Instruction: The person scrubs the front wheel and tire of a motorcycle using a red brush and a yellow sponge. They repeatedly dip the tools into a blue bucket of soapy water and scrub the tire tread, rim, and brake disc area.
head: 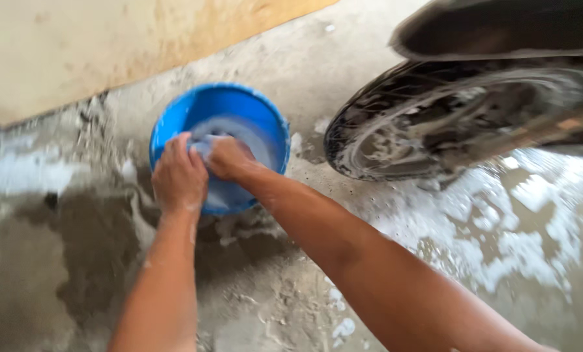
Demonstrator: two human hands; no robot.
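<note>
Blue bucket (265, 120), pale blue cloth (202, 147), black tyre (370, 111), white foam (520, 241)

A bucket (174, 120) stands on the wet concrete floor (57, 274), a little left of the middle of the view. Both hands meet over its near rim: the left hand (179, 177) on the left, the right hand (227, 158) just beside it on the right, with a cloth (201, 148) clutched between them, reaching into the sudsy water (246, 133) inside. To the right of the bucket, close by but apart from it, stands a motorcycle wheel (435, 124), with a mudguard (500, 29) above it. Foam (520, 234) lies on the floor in front of the wheel, and more at the far left. Behind the bucket, a flat board (109, 45) runs across the upper left.
</note>
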